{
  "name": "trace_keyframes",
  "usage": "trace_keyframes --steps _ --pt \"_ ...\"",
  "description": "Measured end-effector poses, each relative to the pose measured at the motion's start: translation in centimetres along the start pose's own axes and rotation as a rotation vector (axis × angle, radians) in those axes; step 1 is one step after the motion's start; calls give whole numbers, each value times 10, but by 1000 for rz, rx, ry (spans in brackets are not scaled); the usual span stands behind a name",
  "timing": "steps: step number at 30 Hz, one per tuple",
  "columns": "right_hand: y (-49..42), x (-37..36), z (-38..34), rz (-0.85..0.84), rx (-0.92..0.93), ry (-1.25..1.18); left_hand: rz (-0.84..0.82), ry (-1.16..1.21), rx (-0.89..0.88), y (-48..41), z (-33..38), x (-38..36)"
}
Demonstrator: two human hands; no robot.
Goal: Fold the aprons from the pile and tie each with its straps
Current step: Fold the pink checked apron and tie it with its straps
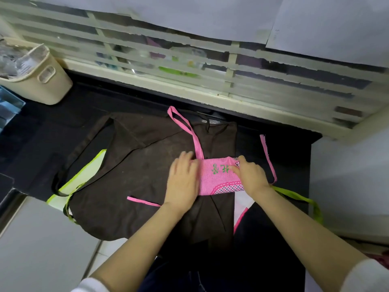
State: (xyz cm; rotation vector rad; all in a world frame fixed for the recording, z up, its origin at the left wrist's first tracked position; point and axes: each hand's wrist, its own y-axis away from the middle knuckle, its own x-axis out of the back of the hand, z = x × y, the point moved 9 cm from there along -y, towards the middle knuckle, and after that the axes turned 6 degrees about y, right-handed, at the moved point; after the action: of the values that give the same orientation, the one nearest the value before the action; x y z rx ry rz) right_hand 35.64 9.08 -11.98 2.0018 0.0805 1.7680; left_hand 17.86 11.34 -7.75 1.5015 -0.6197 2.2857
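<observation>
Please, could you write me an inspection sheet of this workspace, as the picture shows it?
Surface: black tabletop, mostly covered by cloth.
Job's things: pink apron folded into a small rectangle, on a spread dark brown apron; its pink straps lie loose, not yet tied; a green-edged apron lies under the brown one.
Clutter: beige basket at the far left corner, clear plastic inside.
Grippers: left hand flat on the pink apron's left end; right hand holds its right end, thumb on top.
Cables: nothing seen.
Surroundings: slatted glass partition behind the table, paper sheets above it.
</observation>
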Motion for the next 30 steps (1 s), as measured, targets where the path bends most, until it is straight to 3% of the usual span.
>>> trace_keyframes --steps 2,6,9,11,14,16,17,21,30 --pt "-2 -1 -1 -5 1 -13 -192 -122 -111 2 11 -29" --pt "-3 -5 3 -31 -21 -10 -498 -196 -36 18 -6 -76" --pt "0 3 4 -1 -52 44 -480 -198 -35 19 -10 -76" --pt "6 19 -6 146 -20 -29 -468 -181 -50 20 -9 -78" --pt "28 30 -53 367 299 -8 -449 -141 -49 19 -8 -77" --pt "37 3 -80 292 518 209 -452 -116 -21 19 -10 -76" --pt "37 -13 -78 210 520 299 -451 -98 -16 20 -11 -77" --pt "23 -37 -32 -35 332 284 -445 -95 -84 24 -10 -71" --pt "18 -36 -26 -122 301 201 -446 -70 -40 38 -20 -67"
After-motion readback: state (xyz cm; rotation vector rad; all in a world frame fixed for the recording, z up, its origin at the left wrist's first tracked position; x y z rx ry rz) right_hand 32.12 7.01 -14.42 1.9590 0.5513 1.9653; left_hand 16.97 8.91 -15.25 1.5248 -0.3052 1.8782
